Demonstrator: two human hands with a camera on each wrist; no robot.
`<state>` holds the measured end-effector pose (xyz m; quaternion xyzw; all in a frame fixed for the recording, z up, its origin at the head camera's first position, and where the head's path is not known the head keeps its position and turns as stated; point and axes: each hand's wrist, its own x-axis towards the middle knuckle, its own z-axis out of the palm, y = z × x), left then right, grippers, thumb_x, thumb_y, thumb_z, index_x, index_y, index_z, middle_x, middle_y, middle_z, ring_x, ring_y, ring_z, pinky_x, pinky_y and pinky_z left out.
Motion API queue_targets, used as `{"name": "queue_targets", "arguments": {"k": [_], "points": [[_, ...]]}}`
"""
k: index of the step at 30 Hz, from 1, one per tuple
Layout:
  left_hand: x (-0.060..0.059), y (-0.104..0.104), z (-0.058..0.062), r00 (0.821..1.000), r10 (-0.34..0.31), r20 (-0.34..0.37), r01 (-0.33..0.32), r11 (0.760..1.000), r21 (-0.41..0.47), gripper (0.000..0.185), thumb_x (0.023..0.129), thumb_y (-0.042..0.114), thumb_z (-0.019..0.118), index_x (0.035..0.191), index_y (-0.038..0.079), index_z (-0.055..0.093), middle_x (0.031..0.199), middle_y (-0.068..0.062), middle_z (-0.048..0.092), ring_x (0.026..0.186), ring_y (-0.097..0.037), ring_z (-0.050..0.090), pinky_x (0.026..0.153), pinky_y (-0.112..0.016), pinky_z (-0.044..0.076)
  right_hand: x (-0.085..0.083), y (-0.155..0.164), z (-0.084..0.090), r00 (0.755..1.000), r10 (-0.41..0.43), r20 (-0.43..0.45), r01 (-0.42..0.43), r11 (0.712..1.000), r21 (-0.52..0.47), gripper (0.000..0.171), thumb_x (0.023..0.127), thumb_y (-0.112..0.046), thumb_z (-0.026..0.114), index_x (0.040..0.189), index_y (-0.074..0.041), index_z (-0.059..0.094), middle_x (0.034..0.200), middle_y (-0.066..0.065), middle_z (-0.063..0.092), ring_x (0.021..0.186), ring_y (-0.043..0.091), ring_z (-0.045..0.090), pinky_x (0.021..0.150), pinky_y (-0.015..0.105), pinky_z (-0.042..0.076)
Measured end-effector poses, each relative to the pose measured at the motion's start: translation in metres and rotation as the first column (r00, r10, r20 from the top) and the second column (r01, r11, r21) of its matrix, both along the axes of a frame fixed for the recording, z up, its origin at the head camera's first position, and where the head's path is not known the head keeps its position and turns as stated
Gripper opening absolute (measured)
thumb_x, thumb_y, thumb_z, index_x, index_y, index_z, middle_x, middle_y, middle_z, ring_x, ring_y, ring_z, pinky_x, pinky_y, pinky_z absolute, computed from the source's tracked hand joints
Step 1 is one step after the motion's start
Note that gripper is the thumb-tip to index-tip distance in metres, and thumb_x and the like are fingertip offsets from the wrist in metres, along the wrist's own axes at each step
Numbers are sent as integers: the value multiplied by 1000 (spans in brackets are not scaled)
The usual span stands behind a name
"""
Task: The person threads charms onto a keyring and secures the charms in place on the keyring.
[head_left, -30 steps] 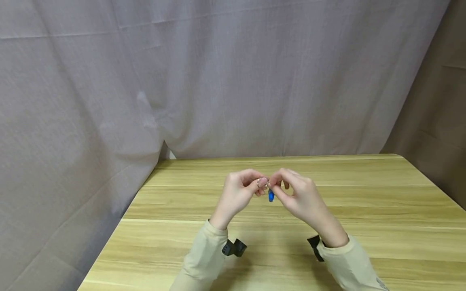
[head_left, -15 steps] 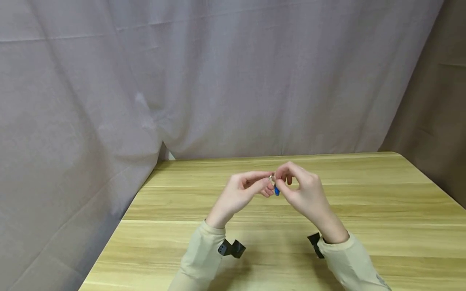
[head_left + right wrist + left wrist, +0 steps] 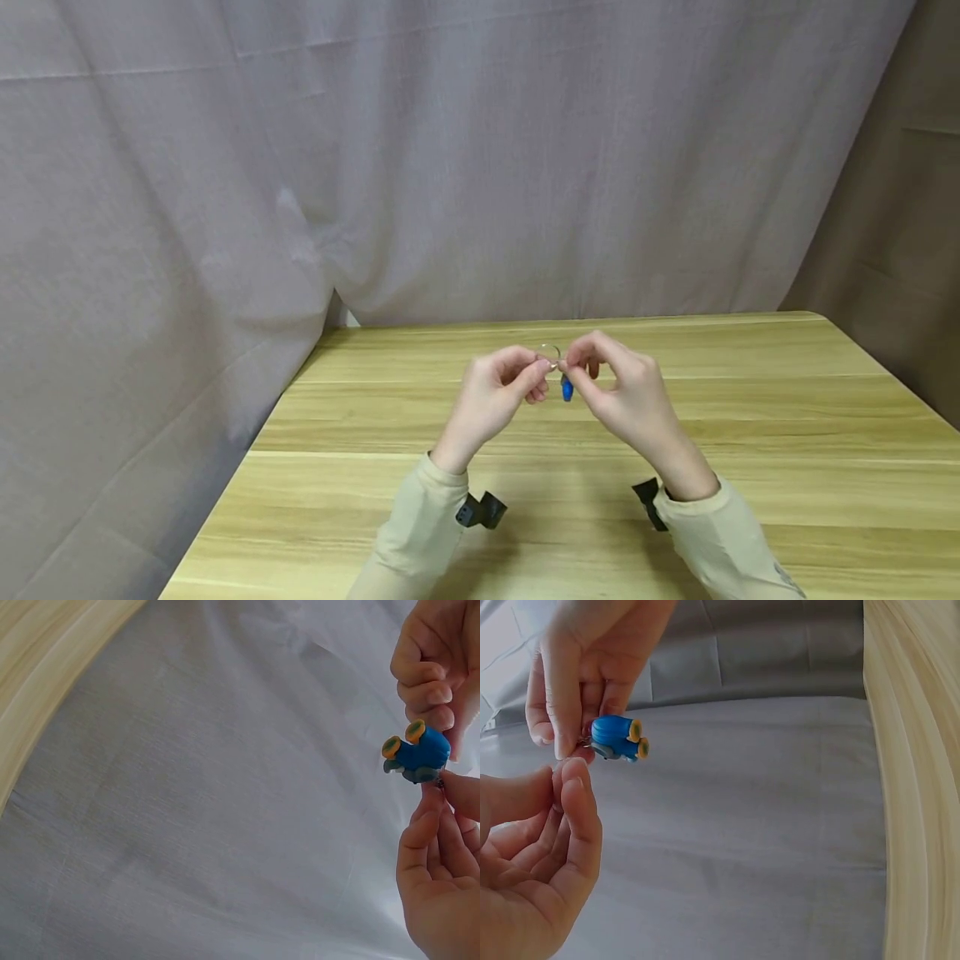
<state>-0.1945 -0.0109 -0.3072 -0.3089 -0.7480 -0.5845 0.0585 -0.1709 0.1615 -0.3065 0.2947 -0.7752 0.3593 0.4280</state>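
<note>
Left hand [image 3: 491,396] pinches thin silvery metal ring [image 3: 558,350]; right hand [image 3: 626,392] pinches small metal link [image 3: 585,741] on blue, yellow-footed figurine [image 3: 613,731], hanging between hands above wooden desk [image 3: 322,500]. Loose fingertip grip could drop figurine.

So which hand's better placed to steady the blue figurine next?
Right, probably. The blue figurine hangs right at the right hand's pinching fingertips in the head view; the left hand looks busy at the thin metal ring.
</note>
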Motion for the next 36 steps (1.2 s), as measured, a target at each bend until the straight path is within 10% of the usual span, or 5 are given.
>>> {"name": "queue_targets", "arguments": {"k": [14, 26, 31, 36], "points": [[3, -1, 2, 993, 83, -88, -94, 987, -132, 20, 101, 17, 50, 96, 5, 64, 74, -10, 63, 65, -12, 56, 58, -18, 44, -2, 2, -2, 1000, 23, 9, -23, 999, 35, 9, 90, -4, 65, 83, -6, 61, 76, 0, 64, 66, 4, 53, 57, 11, 40], [2, -2, 4, 992, 94, -89, -110, 975, -191, 24, 98, 13, 48, 75, 8, 52, 68, -1, 53, 59, -6, 43, 55, -17, 35, -3, 2, 0, 998, 54, -27, -52, 996, 76, 31, 100, -30, 53, 84, -5, 61, 76, 0, 63, 65, 5, 50, 55, 11, 37], [2, -3, 4, 992, 75, -98, -94, 974, -208, 23, 97, 11, 48, 74, 8, 51, 66, 2, 47, 57, -5, 40, 53, -17, 32, -3, 1, 1, 998, 38, -48, -34, 995, 97, 9, 89, -1, 66, 85, -6, 60, 78, 0, 64, 67, 7, 51, 59, 11, 39], [1, -6, 3, 990, 22, -138, -57, 965, -254, 24, 97, 11, 48, 74, 8, 50, 66, 2, 45, 57, -5, 39, 53, -16, 31, -3, 0, -1, 997, 29, -71, -22, 996, 89, 32, 70, 19, 72, 84, -6, 60, 80, 0, 66, 68, 8, 52, 63, 12, 41]]}}
